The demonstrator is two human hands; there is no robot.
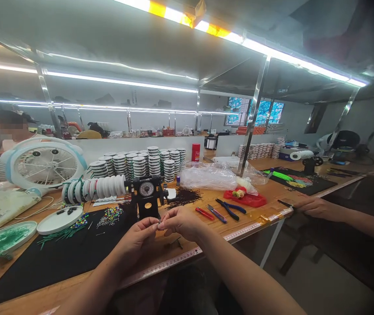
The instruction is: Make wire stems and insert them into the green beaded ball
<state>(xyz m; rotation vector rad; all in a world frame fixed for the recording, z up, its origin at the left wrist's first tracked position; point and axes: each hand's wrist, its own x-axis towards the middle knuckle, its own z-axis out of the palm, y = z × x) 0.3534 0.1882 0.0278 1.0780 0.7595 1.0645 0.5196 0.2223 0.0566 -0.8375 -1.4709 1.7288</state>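
The left hand (133,242) and right hand (180,223) pinch closed on something tiny (159,224), too small to tell; a black dial-faced winder (146,197) stands just beyond the grip.

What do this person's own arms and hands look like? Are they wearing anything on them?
The left hand and right hand are bare, with no gloves. The left forearm and right forearm show no sleeves, and nothing worn shows on either wrist.

My long wooden workbench (255,218) carries a black rectangular mat (52,271) at left, blue-handled pliers (230,209) and a red plastic tray (245,199) at right, and stacked white spools (137,164) far ahead.
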